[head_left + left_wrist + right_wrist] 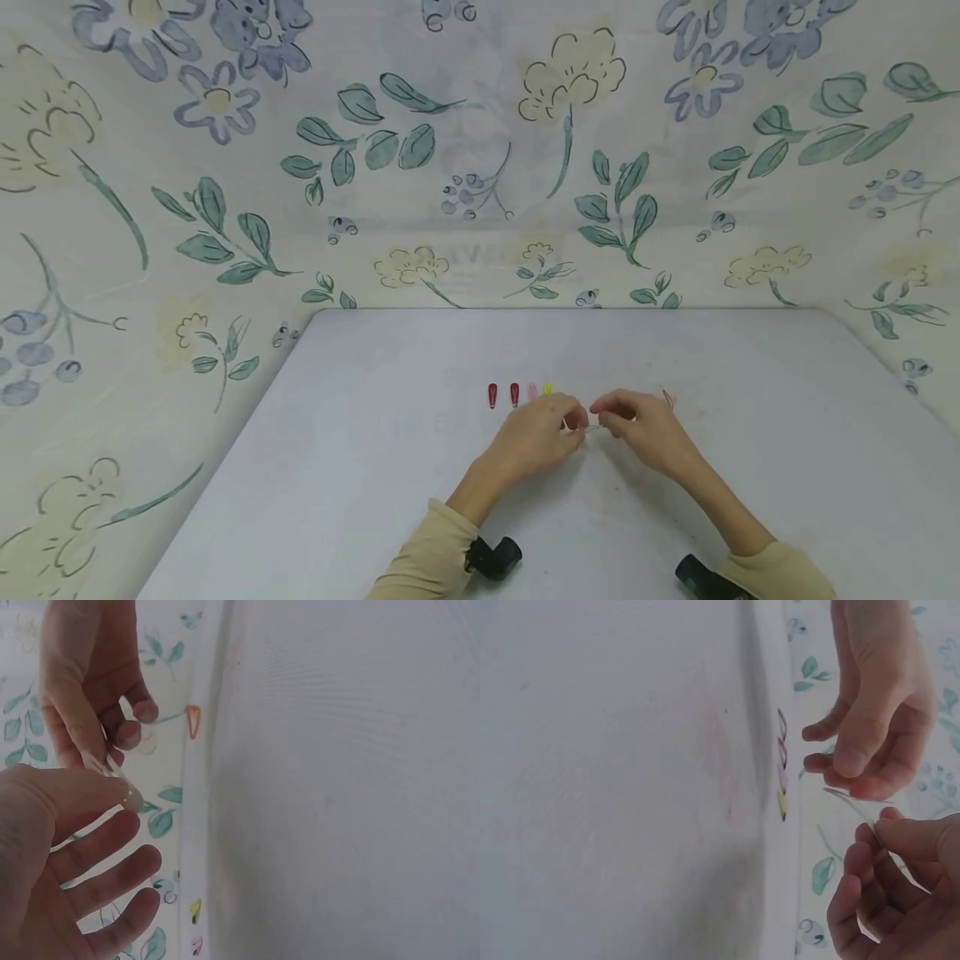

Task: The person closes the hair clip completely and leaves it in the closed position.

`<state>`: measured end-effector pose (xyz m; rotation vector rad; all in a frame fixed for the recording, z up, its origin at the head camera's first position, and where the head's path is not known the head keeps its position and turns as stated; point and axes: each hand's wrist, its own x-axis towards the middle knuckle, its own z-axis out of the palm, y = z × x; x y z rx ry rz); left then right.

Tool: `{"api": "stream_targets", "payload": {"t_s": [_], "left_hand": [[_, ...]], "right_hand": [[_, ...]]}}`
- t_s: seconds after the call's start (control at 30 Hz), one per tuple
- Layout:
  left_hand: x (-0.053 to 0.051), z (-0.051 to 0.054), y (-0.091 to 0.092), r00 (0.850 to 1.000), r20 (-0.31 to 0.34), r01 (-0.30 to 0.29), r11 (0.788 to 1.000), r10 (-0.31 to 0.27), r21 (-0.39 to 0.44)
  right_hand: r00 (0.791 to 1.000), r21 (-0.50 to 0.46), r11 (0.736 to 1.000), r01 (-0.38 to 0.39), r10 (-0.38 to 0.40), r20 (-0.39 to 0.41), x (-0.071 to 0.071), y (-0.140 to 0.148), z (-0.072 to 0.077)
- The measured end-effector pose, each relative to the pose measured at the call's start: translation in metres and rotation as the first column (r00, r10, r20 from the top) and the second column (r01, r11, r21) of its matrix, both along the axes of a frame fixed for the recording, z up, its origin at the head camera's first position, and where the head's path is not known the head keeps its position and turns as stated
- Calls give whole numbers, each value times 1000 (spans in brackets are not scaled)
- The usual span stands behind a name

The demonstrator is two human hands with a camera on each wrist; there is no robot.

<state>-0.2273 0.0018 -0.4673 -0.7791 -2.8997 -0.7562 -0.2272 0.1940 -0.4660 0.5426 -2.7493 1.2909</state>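
A pale snap hair clip (864,811) stretches between the two hands, its two thin arms spread apart. My left hand (534,435) pinches one end between thumb and forefinger; the other fingers (112,889) stay loosely spread. From the other side, the right hand (651,429) holds the opposite end with thumb and fingertips. Both hands are just above the table. Behind the left hand stand a red hair clip (492,395), a second red one (514,395), a pink hair clip (532,390) and a yellow hair clip (548,388), partly hidden in the head view.
An orange hair clip (668,398) lies beyond the right hand, partly covered by it in the head view. The white table (337,467) reaches back to a wall covering (480,167) printed with flowers and leaves.
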Motion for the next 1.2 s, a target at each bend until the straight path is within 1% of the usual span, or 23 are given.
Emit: {"api": "stream_targets", "payload": {"t_s": [0.07,0.13,0.3,0.4,0.57,0.67,0.77,0.87,0.97,1.07,1.2], "left_hand": [[-1,2,-3,1000,-6,-9,1000,9,19],[-1,5,-5,1000,-26,-12,999,13,35],[-3,11,-13,999,-38,-29,994,34,110],[-3,14,-19,998,-28,-46,986,51,158],[-5,24,-31,996,-43,-72,976,82,205],[-6,32,-38,995,-35,-85,962,97,258],[-6,38,-43,995,-20,-84,943,95,323],[-7,42,-47,995,-24,-77,924,93,375],[-7,45,-50,994,-52,-66,913,95,403],[-6,47,-52,992,-80,-57,908,99,415],[-5,48,-55,988,-109,-51,907,106,419]], "right_hand": [[1000,-16,1000,10,-10,-11,-1,-3,1],[999,-28,999,27,-28,-24,-2,-6,2],[998,-68,996,65,-67,-15,-5,-16,6],[998,-107,992,67,-67,-4,-6,-21,10],[999,-199,979,47,-48,-1,-10,-28,18],[1000,-258,966,26,-27,-3,-11,-33,23],[1000,-314,950,8,-10,-4,-10,-38,28],[1000,-349,937,3,-7,-10,-10,-43,30],[1000,-344,939,8,-14,-15,-10,-46,31],[1000,-305,952,3,-12,-28,-10,-47,31],[998,-233,972,-40,27,-61,-10,-46,30]]}}
